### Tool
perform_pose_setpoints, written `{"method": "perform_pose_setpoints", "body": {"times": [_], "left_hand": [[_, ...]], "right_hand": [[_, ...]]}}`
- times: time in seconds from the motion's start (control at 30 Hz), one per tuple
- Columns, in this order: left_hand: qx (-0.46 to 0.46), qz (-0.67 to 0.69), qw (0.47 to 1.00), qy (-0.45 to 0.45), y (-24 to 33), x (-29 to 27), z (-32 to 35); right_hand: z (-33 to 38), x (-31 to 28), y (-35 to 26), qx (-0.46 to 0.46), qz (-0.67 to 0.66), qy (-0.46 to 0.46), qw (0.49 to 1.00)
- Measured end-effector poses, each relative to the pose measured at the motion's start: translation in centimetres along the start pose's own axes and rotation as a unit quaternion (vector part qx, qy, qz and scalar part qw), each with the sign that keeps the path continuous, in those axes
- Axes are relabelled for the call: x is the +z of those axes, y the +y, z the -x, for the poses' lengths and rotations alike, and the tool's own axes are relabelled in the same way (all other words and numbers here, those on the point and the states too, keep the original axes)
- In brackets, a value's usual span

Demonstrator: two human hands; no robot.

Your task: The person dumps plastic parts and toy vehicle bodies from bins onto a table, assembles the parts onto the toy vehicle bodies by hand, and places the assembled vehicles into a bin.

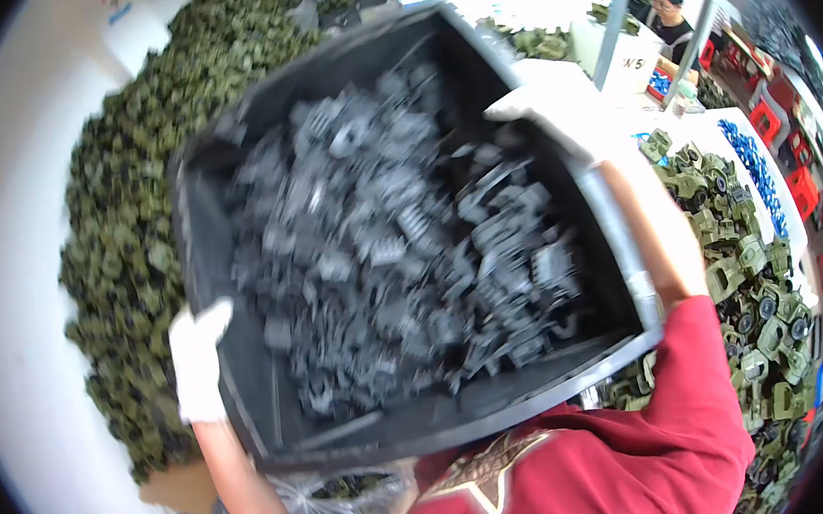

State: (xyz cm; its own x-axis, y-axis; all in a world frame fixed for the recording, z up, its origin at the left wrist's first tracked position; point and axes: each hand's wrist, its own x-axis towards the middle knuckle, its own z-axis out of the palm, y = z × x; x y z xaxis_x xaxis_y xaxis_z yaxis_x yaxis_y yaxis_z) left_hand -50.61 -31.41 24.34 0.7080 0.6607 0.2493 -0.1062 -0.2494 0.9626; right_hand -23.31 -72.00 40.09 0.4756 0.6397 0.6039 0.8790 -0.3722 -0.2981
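Note:
A large black plastic bin [473, 421] is held up in front of me, tilted, so its inside faces the view. Many small dark grey plastic parts [386, 244] fill its bottom, some of them blurred. My left hand [202, 360], in a white glove, grips the bin's left wall near its front corner, thumb over the rim. My right hand [550, 116], also white-gloved, reaches over the far right side and is closed on the rim there. Part of its fingers is washed out by glare or hidden behind the bin wall.
A tall heap of olive-green plastic parts [127, 270] lies at left against a white wall [13, 288]. At right a table carries green toy vehicles [758, 297] and small blue pieces [754, 167]. A metal rack post [617, 18], red stools [801, 190] and a person [671, 19] are beyond.

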Motion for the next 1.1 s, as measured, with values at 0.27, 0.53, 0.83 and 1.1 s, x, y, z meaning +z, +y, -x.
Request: {"method": "perform_pose_setpoints", "body": {"times": [0.27,0.53,0.83,1.1], "left_hand": [[-0.128,0.046,0.973,0.185,-4.5,1.7,7.9],[-0.317,0.028,0.824,0.468,-2.5,1.3,19.0],[-0.376,-0.233,0.711,0.547,4.4,9.5,20.0],[-0.375,-0.124,0.683,0.615,7.5,17.3,15.9]], "right_hand": [[-6.0,14.9,7.5,0.078,-0.226,-0.078,0.968],[-8.8,25.9,3.7,0.040,-0.357,-0.213,0.909],[-16.7,34.9,5.0,-0.002,-0.493,-0.372,0.786],[-21.5,36.9,4.3,-0.070,-0.468,-0.460,0.751]]}}
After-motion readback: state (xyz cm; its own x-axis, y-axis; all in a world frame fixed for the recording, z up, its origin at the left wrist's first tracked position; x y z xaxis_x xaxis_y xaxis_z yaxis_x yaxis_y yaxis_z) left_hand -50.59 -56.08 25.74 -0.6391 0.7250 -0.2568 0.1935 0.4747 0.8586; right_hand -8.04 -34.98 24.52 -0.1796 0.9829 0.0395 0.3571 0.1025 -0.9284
